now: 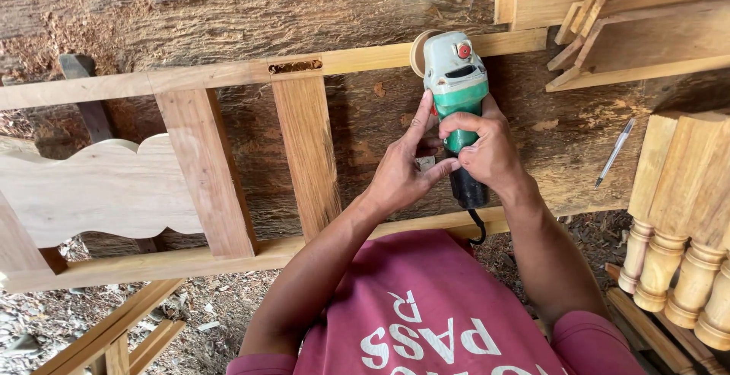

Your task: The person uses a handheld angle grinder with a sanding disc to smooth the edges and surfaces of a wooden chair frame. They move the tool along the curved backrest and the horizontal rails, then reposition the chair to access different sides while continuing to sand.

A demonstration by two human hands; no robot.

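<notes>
A green and grey angle grinder (455, 86) with a tan sanding disc (417, 52) rests against the upper rail of a light wooden frame (228, 74). My right hand (490, 150) is wrapped around the grinder's green body. My left hand (403, 166) touches the grinder's side, index finger stretched up along it, thumb pressing near a small metal part. A black cord (479, 227) hangs from the tool's rear end.
The frame has two upright slats (308, 154) and a lower rail (152, 265), and lies over a rough log surface (228, 10). Stacked boards (639, 25) sit top right, turned wooden legs (677, 223) at right, a pen (614, 152) beside them, a curved board (99, 189) left.
</notes>
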